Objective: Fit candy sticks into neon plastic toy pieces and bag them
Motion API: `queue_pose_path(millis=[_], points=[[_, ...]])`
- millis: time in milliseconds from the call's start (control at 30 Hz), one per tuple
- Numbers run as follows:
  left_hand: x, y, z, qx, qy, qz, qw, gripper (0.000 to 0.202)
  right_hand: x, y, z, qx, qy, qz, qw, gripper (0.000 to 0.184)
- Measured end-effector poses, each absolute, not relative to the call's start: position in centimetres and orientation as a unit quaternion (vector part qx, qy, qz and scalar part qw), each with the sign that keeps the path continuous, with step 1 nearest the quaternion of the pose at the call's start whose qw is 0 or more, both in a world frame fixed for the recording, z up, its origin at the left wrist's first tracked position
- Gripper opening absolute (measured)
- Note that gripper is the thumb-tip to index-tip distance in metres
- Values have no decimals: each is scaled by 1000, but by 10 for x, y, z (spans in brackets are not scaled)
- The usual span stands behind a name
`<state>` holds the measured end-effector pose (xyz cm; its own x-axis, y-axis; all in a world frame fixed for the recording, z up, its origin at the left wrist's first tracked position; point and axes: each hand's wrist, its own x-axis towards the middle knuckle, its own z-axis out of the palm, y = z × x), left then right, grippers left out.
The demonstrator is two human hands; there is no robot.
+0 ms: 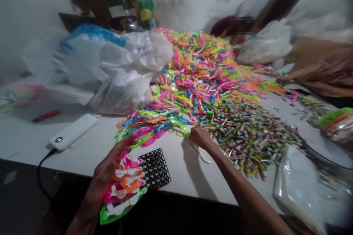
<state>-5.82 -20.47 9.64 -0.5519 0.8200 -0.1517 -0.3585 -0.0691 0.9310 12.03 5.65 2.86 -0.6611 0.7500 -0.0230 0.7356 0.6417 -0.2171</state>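
My left hand, fingers stretched out, is beside a row of colourful toy glasses in pink, orange and green with white temples. These glasses overhang the table's front edge, their ends against a black grid tray. Closed at the near edge of the heap, my right hand grips yellow-green toy glasses; its fingertips are partly hidden. A thin white strip trails on the table below that hand. More pink and blue toy glasses lie between my hands.
A big heap of neon plastic pieces fills the middle. Small cylindrical pieces are piled at right, near a clear plastic bag. White bags, a white power bank and a red-handled tool are left. Another person bends behind.
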Motion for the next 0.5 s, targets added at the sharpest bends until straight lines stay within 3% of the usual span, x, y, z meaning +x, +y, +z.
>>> queue_pose_path(millis=[133,267,500], points=[[-54,-198,97,249,590,652,406,47,129,36,18,-390,-907,138,80,12],[-56,-188,89,216,575,677,406,43,114,-2,19,-352,-872,311,135,3],[-57,-187,85,183,561,686,426,50,63,-34,17,-239,-791,538,168,15]])
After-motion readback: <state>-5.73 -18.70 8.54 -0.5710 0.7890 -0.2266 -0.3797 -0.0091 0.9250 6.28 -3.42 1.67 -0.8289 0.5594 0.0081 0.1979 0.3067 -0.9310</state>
